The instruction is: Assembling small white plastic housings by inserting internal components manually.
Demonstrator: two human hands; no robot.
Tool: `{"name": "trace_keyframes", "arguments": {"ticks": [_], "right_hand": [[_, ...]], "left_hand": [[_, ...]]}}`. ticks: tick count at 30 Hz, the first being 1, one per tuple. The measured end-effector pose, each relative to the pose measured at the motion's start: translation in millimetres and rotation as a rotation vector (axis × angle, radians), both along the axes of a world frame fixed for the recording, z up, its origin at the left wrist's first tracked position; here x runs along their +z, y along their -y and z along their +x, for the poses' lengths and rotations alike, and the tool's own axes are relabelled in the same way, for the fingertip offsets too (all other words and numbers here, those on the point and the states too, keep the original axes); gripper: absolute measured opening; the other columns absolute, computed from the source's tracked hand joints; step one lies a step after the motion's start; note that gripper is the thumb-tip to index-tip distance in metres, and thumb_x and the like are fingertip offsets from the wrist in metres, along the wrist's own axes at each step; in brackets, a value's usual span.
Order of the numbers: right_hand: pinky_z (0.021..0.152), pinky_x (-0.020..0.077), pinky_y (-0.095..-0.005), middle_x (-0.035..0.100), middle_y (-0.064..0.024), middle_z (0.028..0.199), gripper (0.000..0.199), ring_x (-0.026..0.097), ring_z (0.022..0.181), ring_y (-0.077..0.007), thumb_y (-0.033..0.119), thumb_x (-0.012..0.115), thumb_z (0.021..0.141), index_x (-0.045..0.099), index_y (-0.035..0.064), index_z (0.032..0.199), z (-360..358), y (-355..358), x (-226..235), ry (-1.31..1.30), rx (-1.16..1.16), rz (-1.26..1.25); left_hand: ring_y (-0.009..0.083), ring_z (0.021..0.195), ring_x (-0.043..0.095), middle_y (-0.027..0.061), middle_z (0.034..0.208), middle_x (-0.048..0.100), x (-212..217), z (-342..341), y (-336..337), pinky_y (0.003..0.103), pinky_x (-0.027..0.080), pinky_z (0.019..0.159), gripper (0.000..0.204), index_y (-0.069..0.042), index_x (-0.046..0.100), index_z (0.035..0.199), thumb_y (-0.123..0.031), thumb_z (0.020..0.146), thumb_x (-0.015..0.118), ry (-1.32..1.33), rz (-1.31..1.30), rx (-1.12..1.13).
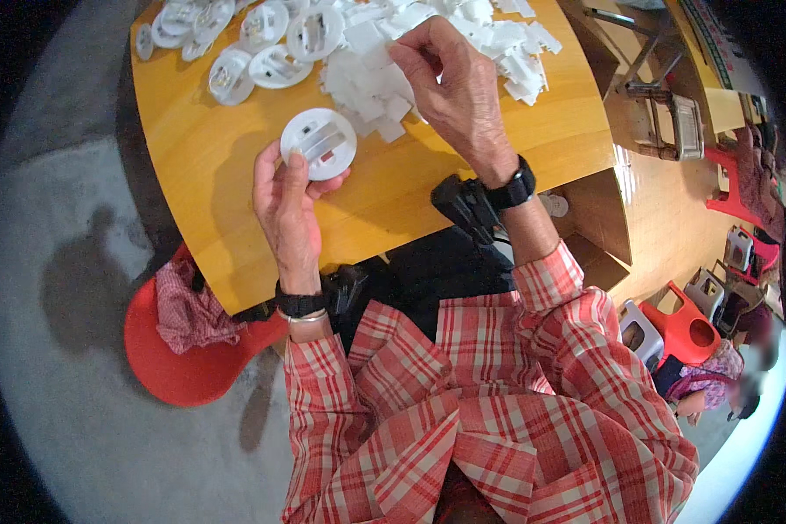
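Note:
My left hand [290, 214] holds a round white plastic disc [345, 135] just above the near part of the table, thumb on its face and fingers beneath. Raised ribs and slots show on the disc. Farther away and to the right, my right hand [463, 100] is closed in a pinch over a heap of flat white plastic pieces [506, 57]. At its fingertips is what looks like one flat white plastic piece [375, 57], though it blends with the heap behind. Several similar round discs [316, 33] lie to the left of the heap.
The yellow table [541, 144] ends close to my body. A red chair [175, 362] with a checked cloth [188, 310] stands at its left corner. On the right are an open wooden compartment [594, 210], a red stool [686, 323] and people farther off.

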State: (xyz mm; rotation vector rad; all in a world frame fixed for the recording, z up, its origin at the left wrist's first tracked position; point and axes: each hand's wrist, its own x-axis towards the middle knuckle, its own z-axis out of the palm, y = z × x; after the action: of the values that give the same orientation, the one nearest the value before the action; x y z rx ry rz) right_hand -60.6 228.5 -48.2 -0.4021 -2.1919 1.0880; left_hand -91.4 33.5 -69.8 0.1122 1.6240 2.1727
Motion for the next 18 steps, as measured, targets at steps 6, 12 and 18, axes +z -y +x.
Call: {"name": "trace_keyframes", "arguments": {"ticks": [6,12,18], "right_hand": [[0.051,0.041,-0.0265,0.054,-0.0069,0.061,0.015,0.05,0.054,-0.0125,0.014,0.062,0.083,0.054,0.0009,0.082,2.1,8.1,-7.9,-0.03,0.225,-0.305],[0.052,0.0407,-0.0231,0.054,-0.0008,0.065,0.014,0.048,0.061,-0.0058,0.013,0.059,0.086,0.053,-0.0001,0.086,9.2,21.1,-5.0,0.045,0.331,-0.5],[0.061,0.043,-0.0219,0.057,-0.0028,0.078,0.013,0.051,0.07,-0.0063,0.01,0.059,0.086,0.053,-0.0006,0.092,11.2,28.0,-3.9,0.061,0.397,-0.605]], "left_hand": [[0.0214,0.09,0.061,0.0113,0.108,0.056,0.9,-2.3,1.3,0.032,0.055,0.069,0.034,-0.002,0.043,0.118,-0.013,0.089,0.055,-0.011,0.062,-0.024],[0.0202,0.101,0.055,0.0103,0.115,0.052,0.1,-1.0,2.6,0.033,0.053,0.077,0.042,-0.003,0.038,0.124,-0.007,0.086,0.056,-0.016,0.073,-0.053],[0.0191,0.104,0.053,0.0097,0.117,0.051,-0.7,-1.9,1.7,0.033,0.051,0.08,0.047,-0.002,0.036,0.126,-0.002,0.084,0.056,-0.001,0.116,-0.067]]}}
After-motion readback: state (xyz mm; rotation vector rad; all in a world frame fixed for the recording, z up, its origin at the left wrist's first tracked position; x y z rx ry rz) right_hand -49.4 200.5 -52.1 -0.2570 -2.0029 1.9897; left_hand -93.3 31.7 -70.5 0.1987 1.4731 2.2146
